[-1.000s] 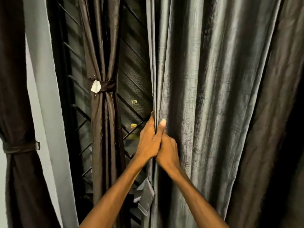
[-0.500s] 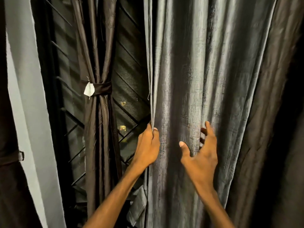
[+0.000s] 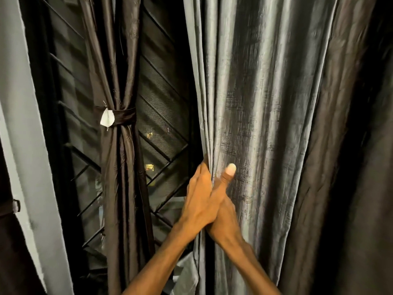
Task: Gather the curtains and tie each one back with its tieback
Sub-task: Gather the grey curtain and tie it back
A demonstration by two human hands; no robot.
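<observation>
A wide grey curtain (image 3: 265,124) hangs loose across the right half of the view. My left hand (image 3: 200,201) grips several folds of its left edge at waist height. My right hand (image 3: 225,211) presses against the left one, pinching the same bunch of folds, thumb raised over the cloth. To the left a dark brown curtain (image 3: 119,188) hangs gathered, bound at mid height by its brown tieback (image 3: 123,118) with a white tag (image 3: 107,118). A loose strip of grey cloth (image 3: 185,271) dangles below my left forearm.
Behind the curtains is a dark window with a diagonal metal grille (image 3: 163,133). A pale wall strip (image 3: 27,145) runs down the left. At the far left edge another dark curtain (image 3: 10,241) hangs with a band around it.
My right hand, open and spread on the cloth to the right half a second ago, has come back left with a fold and closed against my left hand. The view shifted slightly.
</observation>
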